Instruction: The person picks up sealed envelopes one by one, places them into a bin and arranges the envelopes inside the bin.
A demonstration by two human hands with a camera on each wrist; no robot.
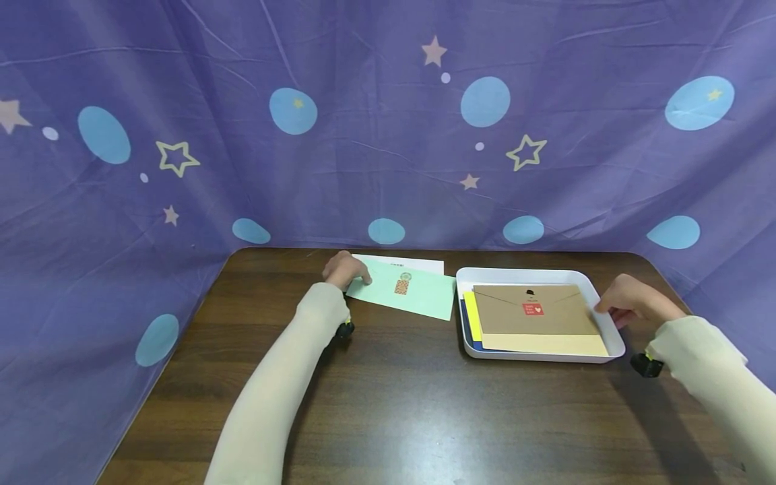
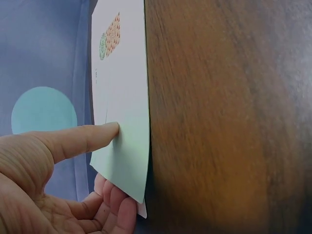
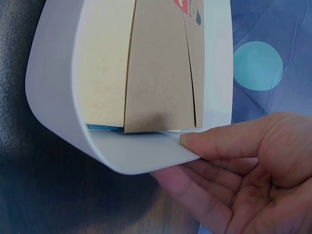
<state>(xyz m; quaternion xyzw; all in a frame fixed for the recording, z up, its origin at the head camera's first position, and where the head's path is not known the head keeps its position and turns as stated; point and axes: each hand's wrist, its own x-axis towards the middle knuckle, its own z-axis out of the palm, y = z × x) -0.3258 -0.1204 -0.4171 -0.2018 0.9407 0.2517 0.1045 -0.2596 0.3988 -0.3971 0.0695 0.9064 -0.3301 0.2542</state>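
Note:
My left hand pinches the left end of a mint-green envelope, thumb on top and the other fingers under its edge. A patterned orange sticker and a round green print mark that envelope. Partly beneath it lies a white envelope. At the right, my right hand grips the short right rim of a white tray, with the thumb inside and the fingers outside. In the tray are a brown envelope with a red sticker, and below it a cream one.
Yellow and dark blue envelope edges show under the stack at the tray's left side. The brown wooden table ends at a purple curtain with stars and blue spots.

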